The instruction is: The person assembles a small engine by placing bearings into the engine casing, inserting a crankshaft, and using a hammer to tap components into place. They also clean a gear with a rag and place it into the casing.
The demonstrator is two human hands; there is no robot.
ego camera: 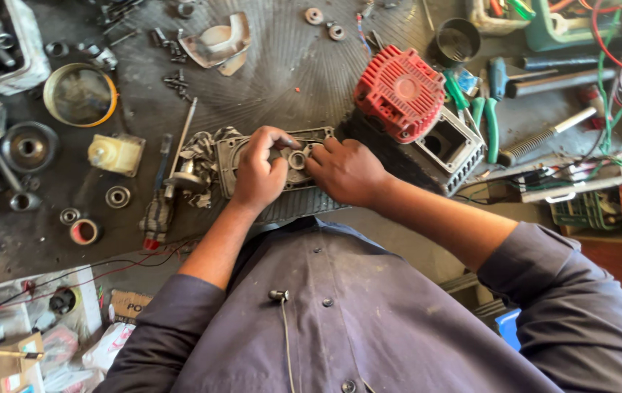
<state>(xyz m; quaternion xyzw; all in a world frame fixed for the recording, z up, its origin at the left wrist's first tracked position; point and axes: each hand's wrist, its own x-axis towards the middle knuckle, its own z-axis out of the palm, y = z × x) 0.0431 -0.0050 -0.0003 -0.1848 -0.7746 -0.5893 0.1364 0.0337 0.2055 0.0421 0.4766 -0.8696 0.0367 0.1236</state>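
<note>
Workbench (289, 65), metal housing (232, 156) lengthwise left-right

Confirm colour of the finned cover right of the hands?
Red; the finned cover shows best in the head view.

I am looking down on a repair workshop: a grimy workbench (289, 65) strewn with bearings (117, 196), screws (175, 80), green-handled pliers (487, 116), loose wires (605, 80) and a red motor cover (400, 92) (everything greasy).
</note>
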